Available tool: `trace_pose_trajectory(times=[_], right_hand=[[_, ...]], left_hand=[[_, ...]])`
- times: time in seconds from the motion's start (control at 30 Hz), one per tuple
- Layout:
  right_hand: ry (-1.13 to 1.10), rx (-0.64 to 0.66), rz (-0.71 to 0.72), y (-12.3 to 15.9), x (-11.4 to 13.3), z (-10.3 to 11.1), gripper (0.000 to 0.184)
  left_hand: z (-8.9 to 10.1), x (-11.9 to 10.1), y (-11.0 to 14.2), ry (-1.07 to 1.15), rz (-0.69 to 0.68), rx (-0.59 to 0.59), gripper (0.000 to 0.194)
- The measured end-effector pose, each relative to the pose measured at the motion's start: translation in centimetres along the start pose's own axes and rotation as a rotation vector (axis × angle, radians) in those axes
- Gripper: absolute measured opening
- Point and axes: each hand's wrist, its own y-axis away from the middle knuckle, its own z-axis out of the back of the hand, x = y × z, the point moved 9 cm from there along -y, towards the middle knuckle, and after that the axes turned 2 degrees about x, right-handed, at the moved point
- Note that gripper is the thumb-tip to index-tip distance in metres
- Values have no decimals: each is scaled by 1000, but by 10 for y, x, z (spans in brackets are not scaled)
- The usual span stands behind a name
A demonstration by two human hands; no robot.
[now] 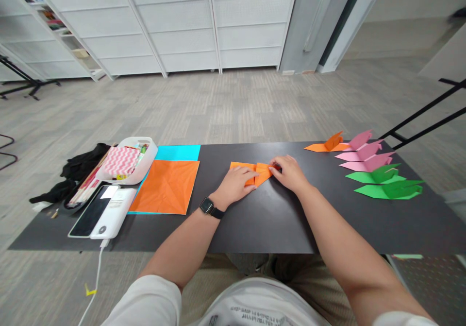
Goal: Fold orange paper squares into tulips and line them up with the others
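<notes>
A partly folded piece of orange origami paper (pixel 262 175) lies on the dark table in front of me. My left hand (pixel 236 182) rests flat over its left part, fingers stretched toward the right. At its right end, my right hand (pixel 289 171) pinches the paper's tip between thumb and fingers. Part of the paper is hidden under both hands. Over at the right stand several finished folded paper birds: an orange bird (pixel 329 144), pink birds (pixel 364 152) and green birds (pixel 389 190).
Left of my hands lie an orange paper sheet (pixel 165 187) and blue paper (pixel 178 152) beneath it. Farther left are a white basket (pixel 147 158), a phone (pixel 91 212), a white power bank (pixel 114 212) with a cable, and black cloth (pixel 83 163). The dark table (pixel 251 224) is narrow.
</notes>
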Motion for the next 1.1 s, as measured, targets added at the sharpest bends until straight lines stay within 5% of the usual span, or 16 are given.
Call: trace_pose_trajectory(times=[0.53, 0.83, 1.1], right_hand=[[102, 13, -33, -8, 6, -12, 11], [114, -72, -22, -6, 13, 4, 19], [34, 140, 39, -2, 35, -18, 8]], left_hand=[[-8, -4, -2, -94, 10, -52, 21], [-8, 1, -2, -55, 42, -45, 34], [-7, 2, -3, -82, 41, -74, 35]])
